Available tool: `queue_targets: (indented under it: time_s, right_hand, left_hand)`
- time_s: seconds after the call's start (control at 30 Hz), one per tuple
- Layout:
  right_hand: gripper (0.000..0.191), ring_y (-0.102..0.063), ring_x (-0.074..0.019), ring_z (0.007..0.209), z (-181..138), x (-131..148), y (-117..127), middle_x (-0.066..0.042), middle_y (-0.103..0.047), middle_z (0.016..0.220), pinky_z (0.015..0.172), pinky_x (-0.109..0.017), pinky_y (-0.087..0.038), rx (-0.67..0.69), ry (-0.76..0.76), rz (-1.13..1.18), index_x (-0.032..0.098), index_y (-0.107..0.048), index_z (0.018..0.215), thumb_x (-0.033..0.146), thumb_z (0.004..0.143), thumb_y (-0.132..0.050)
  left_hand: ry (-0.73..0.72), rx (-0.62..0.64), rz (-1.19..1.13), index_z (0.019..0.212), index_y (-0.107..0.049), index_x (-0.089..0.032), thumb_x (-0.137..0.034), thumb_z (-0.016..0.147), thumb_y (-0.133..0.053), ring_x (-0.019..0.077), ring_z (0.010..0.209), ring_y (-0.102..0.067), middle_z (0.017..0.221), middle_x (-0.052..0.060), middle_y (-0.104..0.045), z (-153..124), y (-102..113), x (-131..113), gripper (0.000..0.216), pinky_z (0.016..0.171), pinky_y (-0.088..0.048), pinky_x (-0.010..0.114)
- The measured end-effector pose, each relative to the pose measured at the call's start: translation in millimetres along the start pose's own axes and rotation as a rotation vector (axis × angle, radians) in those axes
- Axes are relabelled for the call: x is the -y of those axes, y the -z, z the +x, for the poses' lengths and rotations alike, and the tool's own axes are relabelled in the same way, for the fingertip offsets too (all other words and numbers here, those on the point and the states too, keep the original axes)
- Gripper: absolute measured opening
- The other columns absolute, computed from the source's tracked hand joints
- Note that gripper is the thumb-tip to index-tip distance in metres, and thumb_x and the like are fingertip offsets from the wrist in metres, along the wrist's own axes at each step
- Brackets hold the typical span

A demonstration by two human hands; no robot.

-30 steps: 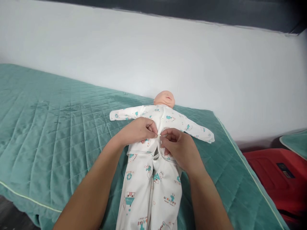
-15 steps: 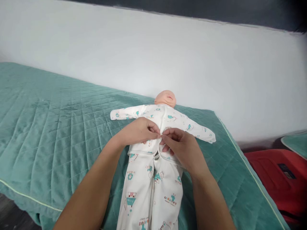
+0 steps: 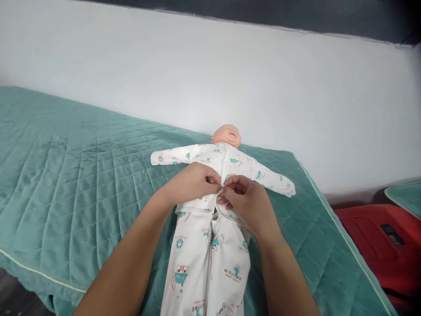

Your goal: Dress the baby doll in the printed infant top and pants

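Observation:
A baby doll (image 3: 226,134) lies on its back on a teal quilted mattress (image 3: 72,175), its head towards the wall. It wears a white printed romper (image 3: 210,259) with both sleeves spread out. My left hand (image 3: 192,182) and my right hand (image 3: 248,204) meet at the middle of the doll's chest. The fingertips of both hands are pinched on the romper's front opening, touching each other there. What lies between the fingertips is too small to make out.
A white wall (image 3: 230,79) runs right behind the doll's head. The mattress edge falls away on the right, where a red object (image 3: 378,245) stands on the floor. Another teal cushion corner (image 3: 406,195) shows at the far right.
My hands have stayed at the doll's chest. The fingertips have drawn closer together on the romper's front, and the view has shifted slightly.

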State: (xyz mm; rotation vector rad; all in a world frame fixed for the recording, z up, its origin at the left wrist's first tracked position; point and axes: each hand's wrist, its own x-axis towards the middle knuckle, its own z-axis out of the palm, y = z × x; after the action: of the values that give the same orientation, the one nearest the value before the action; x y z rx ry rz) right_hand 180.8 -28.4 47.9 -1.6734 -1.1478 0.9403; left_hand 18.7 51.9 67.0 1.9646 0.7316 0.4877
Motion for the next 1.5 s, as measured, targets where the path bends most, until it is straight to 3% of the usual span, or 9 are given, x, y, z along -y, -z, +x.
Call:
queue_targets:
  time_s: [0.33, 0.5, 0.8, 1.0, 1.23, 1.5]
  right_hand:
    - [0.011, -0.066, -0.0154, 0.057, 1, -6, -5, 0.002, -0.068, 0.062, 0.054, -0.023, -0.049, -0.068, 0.052, 0.024, 0.022, -0.063, 0.087, 0.025, 0.077, -0.065]
    - [0.011, -0.063, -0.0140, 0.055, -2, -1, -2, 0.003, -0.065, 0.060, 0.051, -0.022, -0.048, -0.030, 0.099, 0.075, 0.021, -0.063, 0.089, 0.026, 0.080, -0.065]
    - [0.017, -0.072, -0.0191, 0.073, -3, -1, -1, -0.001, -0.070, 0.077, 0.070, -0.028, -0.055, -0.012, 0.046, 0.133, 0.021, -0.063, 0.088, 0.032, 0.079, -0.071]
    - [0.011, -0.070, -0.0164, 0.071, -3, -2, -4, 0.000, -0.069, 0.072, 0.063, -0.023, -0.050, -0.052, 0.084, 0.102, 0.021, -0.064, 0.087, 0.026, 0.078, -0.068]
    - [0.013, -0.067, -0.0143, 0.064, -2, 5, -2, -0.001, -0.069, 0.068, 0.053, -0.019, -0.048, -0.049, 0.023, 0.212, 0.018, -0.067, 0.085, 0.026, 0.075, -0.070]
    - [0.012, -0.064, -0.0111, 0.059, -3, 10, -1, -0.001, -0.069, 0.066, 0.052, -0.017, -0.048, -0.035, -0.030, 0.239, 0.017, -0.066, 0.083, 0.024, 0.074, -0.070]
  left_hand:
    - [-0.025, -0.071, -0.022, 0.058, -0.050, -0.017, -0.019, 0.068, -0.053, 0.0078, 0.055, -0.032, 0.056, -0.005, -0.038, 3, -5, 1, 0.010, 0.048, -0.023, 0.023]
    - [0.020, -0.017, -0.151, 0.062, -0.055, -0.017, -0.020, 0.069, -0.053, 0.0071, 0.053, -0.033, 0.055, -0.006, -0.040, 2, -1, 0, 0.008, 0.048, -0.025, 0.021]
    - [0.023, 0.021, -0.200, 0.066, -0.063, -0.016, -0.019, 0.072, -0.055, 0.0059, 0.049, -0.037, 0.051, -0.005, -0.044, 4, 2, 2, 0.011, 0.047, -0.029, 0.019]
    - [0.037, 0.018, -0.217, 0.067, -0.064, -0.016, -0.021, 0.074, -0.057, 0.0054, 0.048, -0.039, 0.050, -0.005, -0.046, 3, 2, 0, 0.012, 0.047, -0.030, 0.018]
    - [0.039, 0.005, -0.242, 0.066, -0.062, -0.016, -0.022, 0.074, -0.056, 0.0057, 0.048, -0.038, 0.051, -0.005, -0.045, 2, 1, 0, 0.012, 0.047, -0.031, 0.018]
    - [0.051, -0.005, -0.239, 0.069, -0.064, -0.016, -0.024, 0.075, -0.057, 0.0056, 0.047, -0.038, 0.050, -0.006, -0.045, 3, 1, -1, 0.012, 0.046, -0.031, 0.018]
